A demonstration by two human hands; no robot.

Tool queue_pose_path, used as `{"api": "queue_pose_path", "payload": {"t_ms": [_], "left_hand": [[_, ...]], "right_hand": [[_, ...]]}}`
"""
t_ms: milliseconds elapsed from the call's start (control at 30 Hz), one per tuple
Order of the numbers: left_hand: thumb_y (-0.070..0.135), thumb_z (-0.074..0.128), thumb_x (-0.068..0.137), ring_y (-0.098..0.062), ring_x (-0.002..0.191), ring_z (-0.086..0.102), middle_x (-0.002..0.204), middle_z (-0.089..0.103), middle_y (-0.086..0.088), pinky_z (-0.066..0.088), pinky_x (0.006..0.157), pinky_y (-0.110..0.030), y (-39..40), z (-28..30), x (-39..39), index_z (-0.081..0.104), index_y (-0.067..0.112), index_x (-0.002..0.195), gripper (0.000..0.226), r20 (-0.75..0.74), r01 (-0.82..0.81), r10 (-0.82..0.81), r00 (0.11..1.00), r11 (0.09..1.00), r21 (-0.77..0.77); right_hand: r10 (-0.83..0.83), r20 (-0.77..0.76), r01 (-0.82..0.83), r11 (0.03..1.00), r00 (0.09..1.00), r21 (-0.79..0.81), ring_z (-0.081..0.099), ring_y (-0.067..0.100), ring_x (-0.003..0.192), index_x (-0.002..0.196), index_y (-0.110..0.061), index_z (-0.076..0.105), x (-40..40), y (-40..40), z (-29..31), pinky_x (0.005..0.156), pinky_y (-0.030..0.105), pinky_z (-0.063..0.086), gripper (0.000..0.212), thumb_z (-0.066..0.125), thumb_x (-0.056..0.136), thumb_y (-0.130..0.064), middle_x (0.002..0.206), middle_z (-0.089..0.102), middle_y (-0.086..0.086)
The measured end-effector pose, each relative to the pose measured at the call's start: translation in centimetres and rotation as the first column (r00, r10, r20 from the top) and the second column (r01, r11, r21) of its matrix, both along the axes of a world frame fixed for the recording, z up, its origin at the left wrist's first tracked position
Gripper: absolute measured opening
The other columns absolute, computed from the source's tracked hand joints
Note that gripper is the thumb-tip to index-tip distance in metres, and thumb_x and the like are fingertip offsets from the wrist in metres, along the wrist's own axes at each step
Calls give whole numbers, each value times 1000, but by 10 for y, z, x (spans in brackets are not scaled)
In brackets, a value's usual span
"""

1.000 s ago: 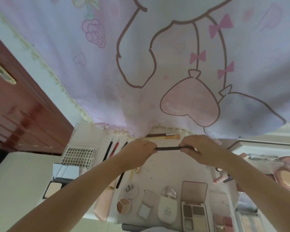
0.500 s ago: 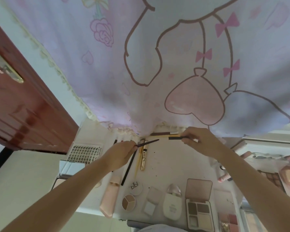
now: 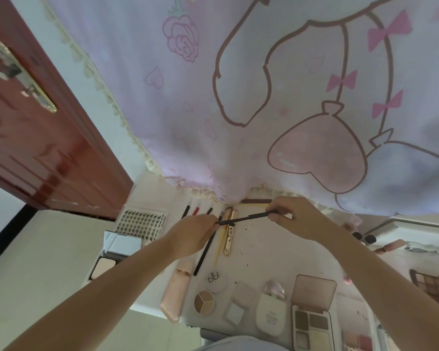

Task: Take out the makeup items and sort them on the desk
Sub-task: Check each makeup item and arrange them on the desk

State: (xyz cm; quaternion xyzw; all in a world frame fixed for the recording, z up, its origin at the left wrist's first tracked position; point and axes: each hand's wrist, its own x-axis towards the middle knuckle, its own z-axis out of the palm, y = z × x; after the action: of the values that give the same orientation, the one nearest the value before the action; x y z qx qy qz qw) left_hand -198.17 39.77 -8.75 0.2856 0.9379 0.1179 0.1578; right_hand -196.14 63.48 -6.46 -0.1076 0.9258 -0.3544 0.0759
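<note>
While hands (image 3: 195, 236) (image 3: 293, 215) pinch pencil (image 3: 246, 218), lid (image 3: 215, 281) reads "blbl".

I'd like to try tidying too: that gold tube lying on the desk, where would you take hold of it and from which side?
Pinch the gold tube across its narrow middle, coming from above. It lies flat, long axis running away from the person, so its two long sides are exposed. A thin yellow stick lies close on its left, and both hands hold a black pencil above its far end, so the near half looks freer.

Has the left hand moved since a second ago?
Yes. The left hand, pinching the black pencil, shifted left, off the gold tube.
</note>
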Motion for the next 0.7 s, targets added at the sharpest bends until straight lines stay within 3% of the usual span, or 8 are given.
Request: {"api": "queue_pose_path", "payload": {"t_ms": [133,267,400,500,567,700], "left_hand": [[28,27,100,-18,75,56,100,64,-7,43,68,-26,-1,-18,10,51,8,109,32,-10,-63,63,998,996,-58],[27,28,100,-23,87,64,104,66,-4,34,68,-24,0,-38,24,40,10,119,28,-28,-205,203,979,966,-160],[21,33,99,-18,74,53,82,57,0,35,60,-23,-3,-61,21,47,8,111,22,16,-390,402,916,897,-210],[16,40,97,-19,94,57,107,58,-5,37,70,-23,0,-75,14,51,9,111,20,27,-484,506,862,838,-251],[14,41,96,-19,102,57,112,56,-6,39,72,-24,3,-80,8,52,9,113,21,38,-505,533,845,820,-271],[10,43,95,-16,90,55,93,49,-4,36,66,-23,0,-94,-6,54,9,112,20,59,-489,530,846,815,-310]], "right_hand": [[129,70,-140,973,989,186,50,15,77,102,-6,63,-14,-17,-15,73,20,41,18,48,92,-10,80,58,-2],[288,139,-320,847,947,424,54,23,99,106,-8,60,-36,-44,-39,85,32,44,24,39,94,-9,106,61,8],[398,46,-359,764,916,537,48,26,107,113,-10,60,-66,-72,-69,85,34,46,32,42,88,-1,113,59,8],[380,47,-330,728,924,600,44,27,108,112,-5,58,-83,-94,-86,74,28,35,31,43,86,3,112,53,12],[339,93,-324,731,936,601,45,28,108,110,-3,57,-91,-104,-96,73,29,34,26,44,87,2,112,50,12],[223,187,-290,773,957,564,47,32,113,113,0,56,-108,-113,-107,90,35,39,26,41,92,-4,120,50,17]]}}
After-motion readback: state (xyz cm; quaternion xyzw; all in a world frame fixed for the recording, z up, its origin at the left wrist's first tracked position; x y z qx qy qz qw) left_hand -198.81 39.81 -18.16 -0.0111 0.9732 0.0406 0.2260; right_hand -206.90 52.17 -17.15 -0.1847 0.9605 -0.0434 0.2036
